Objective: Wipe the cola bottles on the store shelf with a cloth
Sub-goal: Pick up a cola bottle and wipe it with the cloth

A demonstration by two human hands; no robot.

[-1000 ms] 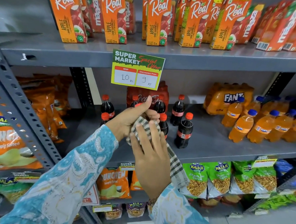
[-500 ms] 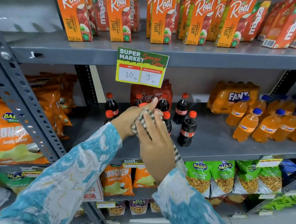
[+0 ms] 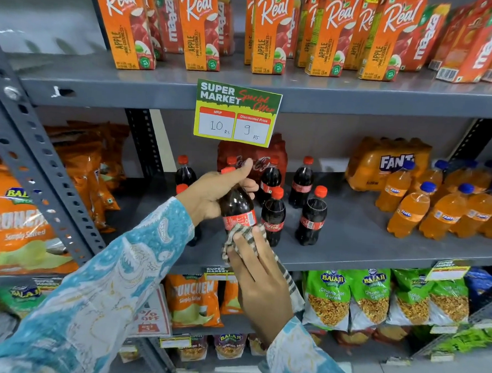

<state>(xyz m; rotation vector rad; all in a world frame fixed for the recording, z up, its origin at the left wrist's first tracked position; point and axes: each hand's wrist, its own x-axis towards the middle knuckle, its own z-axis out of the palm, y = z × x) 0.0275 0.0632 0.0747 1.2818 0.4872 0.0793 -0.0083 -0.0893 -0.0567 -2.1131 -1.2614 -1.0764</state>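
Note:
My left hand [image 3: 210, 193] grips a small cola bottle [image 3: 236, 207] by its neck and shoulder, tilted and lifted above the grey middle shelf [image 3: 364, 249]. My right hand [image 3: 258, 275] presses a checked cloth [image 3: 243, 237] against the bottle's lower part, just under its red label. Several more cola bottles stand on the shelf: one [image 3: 273, 216] right beside the held one, another [image 3: 311, 215] further right, others [image 3: 302, 182] behind. A red shrink-wrapped cola pack [image 3: 269, 156] sits at the back.
Orange Fanta bottles [image 3: 443, 211] and a Fanta pack [image 3: 388, 165] fill the shelf's right side. Juice cartons [image 3: 270, 30] line the shelf above, with a price card [image 3: 237, 113] hanging from its edge. Snack bags [image 3: 23, 217] are at left and below. A slanted steel upright [image 3: 40, 170] stands left.
The cloth and my right hand have slid down from the bottle's top to its base, uncovering the bottle's dark body and label. My left hand still holds the neck.

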